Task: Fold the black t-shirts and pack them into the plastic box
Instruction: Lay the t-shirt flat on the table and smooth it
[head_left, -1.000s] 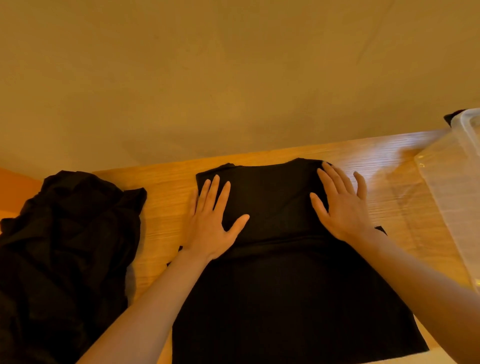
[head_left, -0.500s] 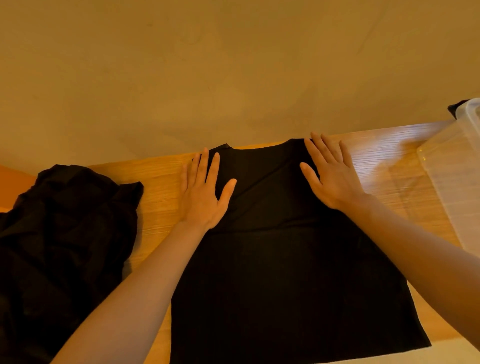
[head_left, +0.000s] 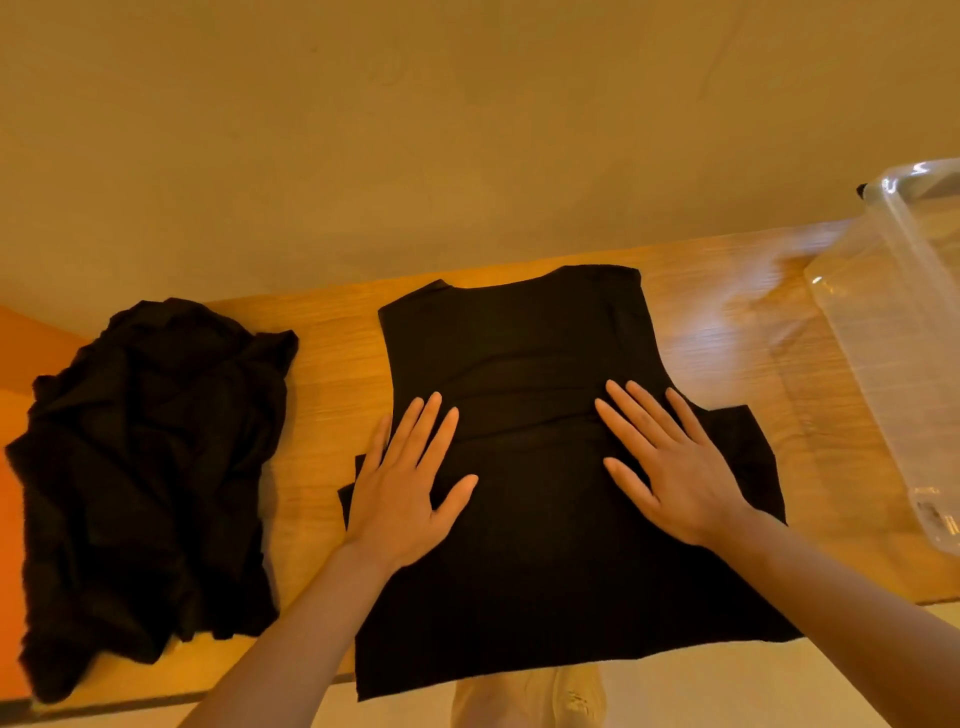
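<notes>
A black t-shirt (head_left: 524, 338) lies flat in the middle of the wooden table (head_left: 727, 338), its sleeves folded in and its hem hanging over the near edge. My left hand (head_left: 402, 493) presses flat on the shirt's left side with fingers spread. My right hand (head_left: 675, 467) presses flat on its right side, fingers straight. A heap of crumpled black t-shirts (head_left: 145, 467) sits at the table's left end. The clear plastic box (head_left: 904, 332) stands at the right edge, partly out of view.
A plain beige wall rises behind the table. An orange surface (head_left: 31, 343) shows at the far left. Below the near table edge a light shoe (head_left: 571, 696) is visible on a pale floor.
Both hands have slid from the shirt's collar end back toward me to its middle, staying flat on the cloth. The view has tilted down a little.
</notes>
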